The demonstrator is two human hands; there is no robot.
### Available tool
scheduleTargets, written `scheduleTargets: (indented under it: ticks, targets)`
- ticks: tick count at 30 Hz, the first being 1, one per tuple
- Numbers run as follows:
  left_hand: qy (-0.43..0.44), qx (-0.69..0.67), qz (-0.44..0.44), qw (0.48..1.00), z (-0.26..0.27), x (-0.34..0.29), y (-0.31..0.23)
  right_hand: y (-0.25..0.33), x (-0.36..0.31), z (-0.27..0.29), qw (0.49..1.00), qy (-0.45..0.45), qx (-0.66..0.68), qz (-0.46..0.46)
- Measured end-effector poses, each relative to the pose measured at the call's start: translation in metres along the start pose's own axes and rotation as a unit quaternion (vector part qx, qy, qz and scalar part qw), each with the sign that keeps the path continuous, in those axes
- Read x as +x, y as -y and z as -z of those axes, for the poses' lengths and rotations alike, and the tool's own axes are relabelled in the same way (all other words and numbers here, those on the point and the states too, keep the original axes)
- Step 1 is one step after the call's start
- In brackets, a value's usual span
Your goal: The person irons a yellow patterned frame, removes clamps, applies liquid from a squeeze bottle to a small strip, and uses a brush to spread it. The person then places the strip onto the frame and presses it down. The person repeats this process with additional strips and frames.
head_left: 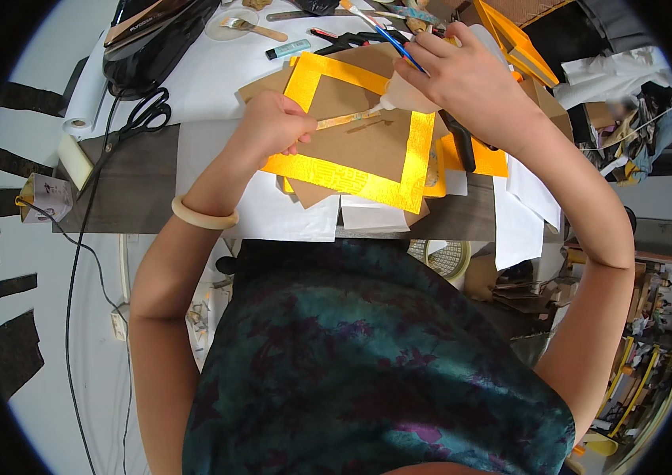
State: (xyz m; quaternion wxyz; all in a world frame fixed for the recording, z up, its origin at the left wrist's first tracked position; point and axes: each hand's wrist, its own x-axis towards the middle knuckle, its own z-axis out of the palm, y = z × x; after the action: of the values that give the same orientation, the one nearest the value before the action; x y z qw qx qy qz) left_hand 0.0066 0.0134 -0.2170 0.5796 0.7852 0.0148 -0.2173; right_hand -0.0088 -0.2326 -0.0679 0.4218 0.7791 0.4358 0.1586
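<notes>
My left hand (279, 127) is closed on one end of a narrow yellow-orange strip (344, 120), held out over the brown cardboard (352, 93). In my right hand (470, 83) is a translucent white squeeze bottle (413, 95), tilted with its nozzle at the strip's far end; whether the tip touches cannot be made out. A slim blue-handled brush (387, 36) also sticks out from the right fingers. Around the cardboard's middle runs a shiny golden-yellow paper frame (336, 176), its right side partly covered by the bottle.
Black scissors (150, 115) lie at the left. Behind the frame are a light-blue tube (287, 49) and a dish with a flat brush (253, 29). A black-handled tool (457, 141) lies right of the frame. White paper sheets (292, 210) line the table's near edge.
</notes>
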Motion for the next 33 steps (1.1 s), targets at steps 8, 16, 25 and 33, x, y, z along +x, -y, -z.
scheduleTargets:
  ticks: [8, 16, 25, 33]
  targets:
    - [0.0, -0.002, -0.002, 1.0, 0.001, -0.001, 0.001, 0.005, 0.016, 0.016, 0.999, -0.015, 0.025, 0.016]
    - [-0.008, 0.01, 0.0, 1.0, 0.001, -0.003, -0.001, 0.004, 0.009, 0.014, 0.999, -0.008, 0.038, 0.0]
    - [0.005, 0.004, -0.009, 1.0, 0.001, -0.003, -0.001, 0.002, 0.007, 0.008, 0.998, -0.009, 0.062, -0.002]
    - [0.007, 0.003, -0.018, 1.0, 0.0, -0.002, 0.001, -0.007, 0.028, 0.017, 0.988, -0.058, 0.124, 0.075]
